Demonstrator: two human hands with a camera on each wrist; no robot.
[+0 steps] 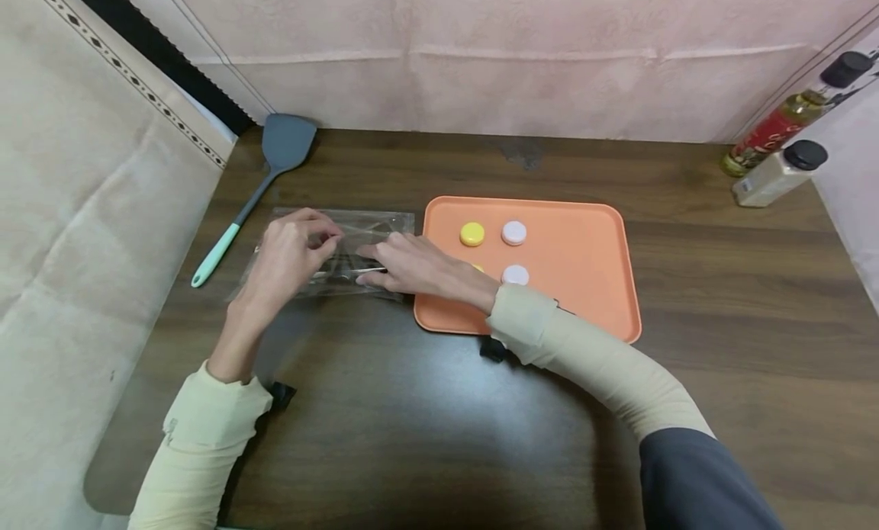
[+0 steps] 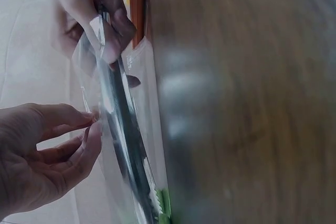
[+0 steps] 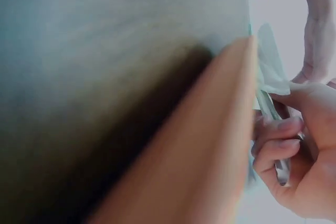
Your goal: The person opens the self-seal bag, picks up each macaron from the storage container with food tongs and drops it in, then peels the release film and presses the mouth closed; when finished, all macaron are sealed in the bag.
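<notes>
A clear plastic bag lies left of the orange tray, both hands over it. In the left wrist view, long metal tongs with a green toothed end show along the bag. My left hand pinches the bag's film between thumb and fingertips. My right hand reaches in from the tray side. Its fingers curl round the handle end of the tongs, as the right wrist view shows. White crumpled film stands up beside that hand's thumb.
Under the right forearm is the orange tray, with yellow discs and white discs on it. A spatula lies at the left. A red-labelled bottle and a black-capped jar stand at the back right.
</notes>
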